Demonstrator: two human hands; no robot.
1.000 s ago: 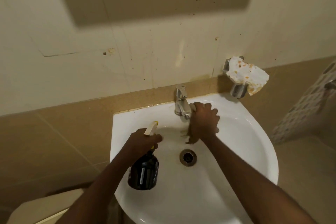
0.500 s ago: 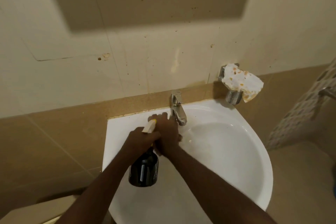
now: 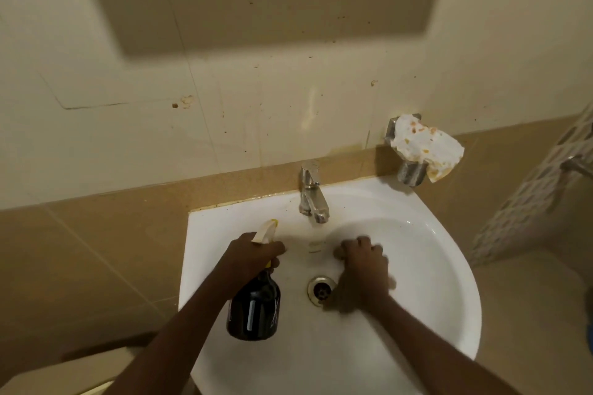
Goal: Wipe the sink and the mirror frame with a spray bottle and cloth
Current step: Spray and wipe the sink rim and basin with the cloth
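White ceramic wall-mounted sink [image 3: 433,282] fills lower centre of frame; sink-wiping step in hand. Right hand [image 3: 362,269] presses flat in the bowl right of the round metal drain [image 3: 321,290]; cloth beneath it not discernible, grip unclear. Left hand [image 3: 253,255] closed on dark glass spray bottle [image 3: 255,311], left of drain. Mirror frame not in view; likely next: wipe remaining bowl.

1. A white ceramic sink [image 3: 442,269] is mounted against a tan tiled wall band.
2. A chrome faucet [image 3: 312,194] stands on its back rim.
3. A round metal drain [image 3: 321,291] sits in the basin's bottom.
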